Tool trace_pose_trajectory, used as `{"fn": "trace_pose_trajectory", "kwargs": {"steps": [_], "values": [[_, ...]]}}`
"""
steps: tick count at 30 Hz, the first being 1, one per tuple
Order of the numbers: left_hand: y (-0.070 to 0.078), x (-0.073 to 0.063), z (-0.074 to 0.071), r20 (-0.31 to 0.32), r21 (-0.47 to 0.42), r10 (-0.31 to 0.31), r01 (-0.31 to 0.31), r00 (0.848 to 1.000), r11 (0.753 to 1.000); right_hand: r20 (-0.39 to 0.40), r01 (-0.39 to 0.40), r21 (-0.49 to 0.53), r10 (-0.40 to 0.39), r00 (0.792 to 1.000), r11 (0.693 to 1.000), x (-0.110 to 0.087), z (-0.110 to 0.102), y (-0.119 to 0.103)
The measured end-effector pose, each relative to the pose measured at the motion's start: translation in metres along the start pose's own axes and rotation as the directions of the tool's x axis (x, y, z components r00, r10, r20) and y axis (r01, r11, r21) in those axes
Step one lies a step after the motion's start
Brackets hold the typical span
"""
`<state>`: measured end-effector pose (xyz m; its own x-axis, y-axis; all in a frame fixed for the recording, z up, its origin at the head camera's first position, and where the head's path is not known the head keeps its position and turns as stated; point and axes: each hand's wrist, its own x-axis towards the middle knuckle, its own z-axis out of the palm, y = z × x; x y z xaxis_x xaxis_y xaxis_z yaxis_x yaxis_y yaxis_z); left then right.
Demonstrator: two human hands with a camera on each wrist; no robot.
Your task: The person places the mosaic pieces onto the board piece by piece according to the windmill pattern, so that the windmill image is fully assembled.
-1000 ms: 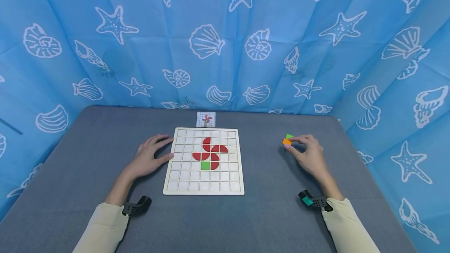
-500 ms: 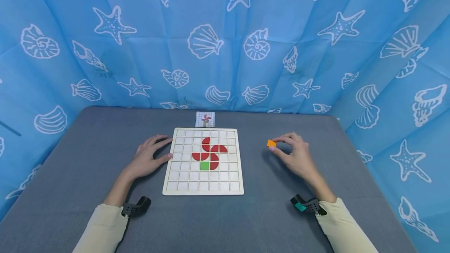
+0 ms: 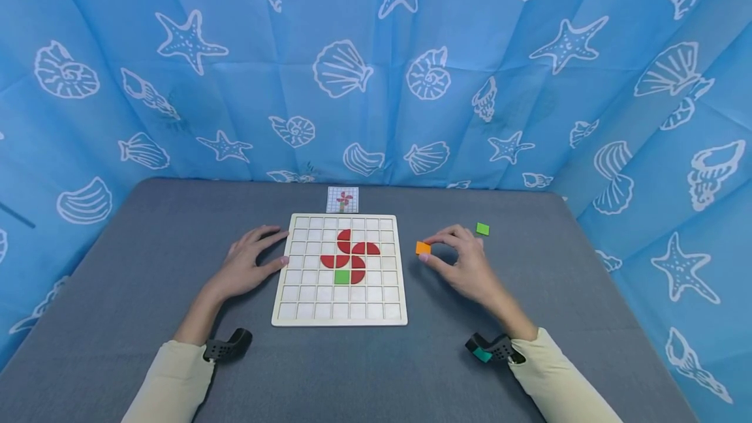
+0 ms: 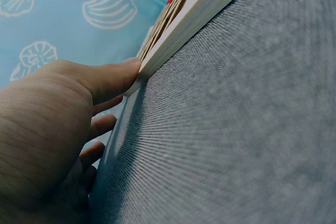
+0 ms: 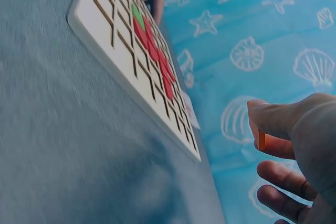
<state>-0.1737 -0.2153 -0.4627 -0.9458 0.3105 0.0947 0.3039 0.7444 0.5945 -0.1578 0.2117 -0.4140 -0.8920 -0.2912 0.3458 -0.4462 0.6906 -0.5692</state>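
Between thumb and fingertips my right hand pinches an orange square tile, just right of the board. The right wrist view shows the same orange tile edge-on behind the thumb. A white grid board lies flat in the middle, with several red quarter-round tiles set in a pinwheel and one green square tile below them. My left hand rests at the board's left edge, fingers extended. Its thumb touches the board's side in the left wrist view.
A small pattern card with a red pinwheel picture lies behind the board. A loose green tile is on the grey table, beyond my right hand. A blue shell-print curtain hangs along the table's back and sides.
My right hand has carried the orange tile left toward the board, leaving the loose green tile in plain sight behind. The left hand has stayed in place.
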Motion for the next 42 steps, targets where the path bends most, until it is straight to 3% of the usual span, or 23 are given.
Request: {"fn": "trace_pose_trajectory", "kwargs": {"steps": [13, 23, 42], "values": [[0.001, 0.000, 0.000, -0.006, 0.008, -0.002, 0.002, 1.000, 1.000, 0.040, 0.065, 0.080, -0.068, 0.997, 0.995, 0.007, 0.024, -0.026], [-0.002, 0.000, 0.001, -0.005, 0.011, 0.004, -0.004, 1.000, 1.000, 0.068, 0.070, 0.131, -0.079, 0.995, 0.989, 0.011, 0.037, -0.044], [-0.006, 0.002, 0.004, -0.001, 0.010, -0.005, 0.005, 1.000, 1.000, 0.106, 0.124, 0.179, -0.144, 0.984, 0.976, 0.003, 0.064, -0.058]]}}
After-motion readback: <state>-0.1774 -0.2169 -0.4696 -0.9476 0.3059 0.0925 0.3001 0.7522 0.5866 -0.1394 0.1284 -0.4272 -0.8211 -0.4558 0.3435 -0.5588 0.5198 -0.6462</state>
